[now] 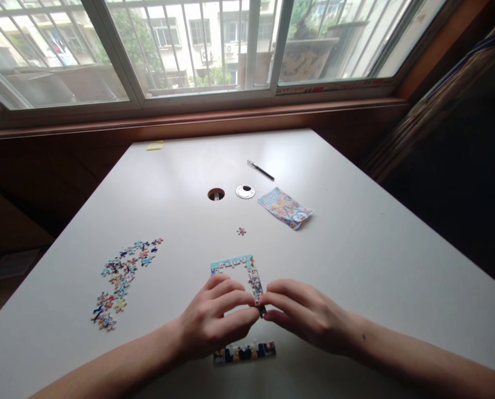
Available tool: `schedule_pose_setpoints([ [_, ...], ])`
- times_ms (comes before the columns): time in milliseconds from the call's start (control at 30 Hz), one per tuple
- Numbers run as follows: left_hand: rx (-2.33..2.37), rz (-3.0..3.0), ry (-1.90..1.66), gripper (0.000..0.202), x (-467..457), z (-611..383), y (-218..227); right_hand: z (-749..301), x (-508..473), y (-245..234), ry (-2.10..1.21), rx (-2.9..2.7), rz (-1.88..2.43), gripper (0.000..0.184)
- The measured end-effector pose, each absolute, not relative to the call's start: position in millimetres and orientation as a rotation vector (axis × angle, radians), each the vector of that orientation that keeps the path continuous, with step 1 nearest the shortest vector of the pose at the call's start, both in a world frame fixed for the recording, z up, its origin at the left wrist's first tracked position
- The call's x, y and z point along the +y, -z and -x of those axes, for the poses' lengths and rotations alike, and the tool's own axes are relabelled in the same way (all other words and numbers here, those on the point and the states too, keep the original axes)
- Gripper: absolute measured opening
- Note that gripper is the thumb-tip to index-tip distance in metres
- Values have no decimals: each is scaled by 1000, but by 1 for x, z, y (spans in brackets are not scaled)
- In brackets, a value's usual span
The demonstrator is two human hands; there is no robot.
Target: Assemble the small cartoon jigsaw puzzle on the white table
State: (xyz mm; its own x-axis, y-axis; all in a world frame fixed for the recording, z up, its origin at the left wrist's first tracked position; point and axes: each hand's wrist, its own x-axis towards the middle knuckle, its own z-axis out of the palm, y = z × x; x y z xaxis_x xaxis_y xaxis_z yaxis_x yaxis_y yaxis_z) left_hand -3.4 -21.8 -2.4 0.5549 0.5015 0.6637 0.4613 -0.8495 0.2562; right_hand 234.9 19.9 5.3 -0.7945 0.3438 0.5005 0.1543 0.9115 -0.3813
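Observation:
A partly joined jigsaw puzzle frame (231, 262) lies on the table, with a light blue top edge and a narrow right side running toward me. At the near end of that right side, my left hand (216, 313) and my right hand (308, 313) meet fingertip to fingertip. Both are closed in a pinch on a small dark puzzle piece (262, 312), mostly covered by the fingers. The frame's left side is largely hidden behind my left hand. Closer to me, a separate joined strip of puzzle pieces (245, 352) lies crosswise, dark with some tan.
Loose puzzle pieces (123, 271) are scattered on the left of the white table (181, 172). A single piece (241, 231) lies beyond the frame. Farther back are a printed picture sheet (287, 208), a pen (261, 170), a round cover (245, 192), a cable hole (216, 194) and a yellow note (155, 146).

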Motion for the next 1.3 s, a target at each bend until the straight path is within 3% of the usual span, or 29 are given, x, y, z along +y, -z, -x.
schedule_pose_setpoints([
  [400, 857, -2722, -1165, 14, -20, 4, 3, -235, 21, -2, -565, -2369, 329, 32],
  [633, 1008, -2612, -1047, 20, -20, 7, 3, -240, 35, 6, -754, -2410, 413, 17],
  [1000, 933, -2690, -855, 36, -20, 6, 1, -238, 42, 7, -665, -2606, 372, 12],
  [1300, 921, -2721, -796, 34, -20, 6, 4, -239, 40, 10, -625, -2577, 388, 11],
])
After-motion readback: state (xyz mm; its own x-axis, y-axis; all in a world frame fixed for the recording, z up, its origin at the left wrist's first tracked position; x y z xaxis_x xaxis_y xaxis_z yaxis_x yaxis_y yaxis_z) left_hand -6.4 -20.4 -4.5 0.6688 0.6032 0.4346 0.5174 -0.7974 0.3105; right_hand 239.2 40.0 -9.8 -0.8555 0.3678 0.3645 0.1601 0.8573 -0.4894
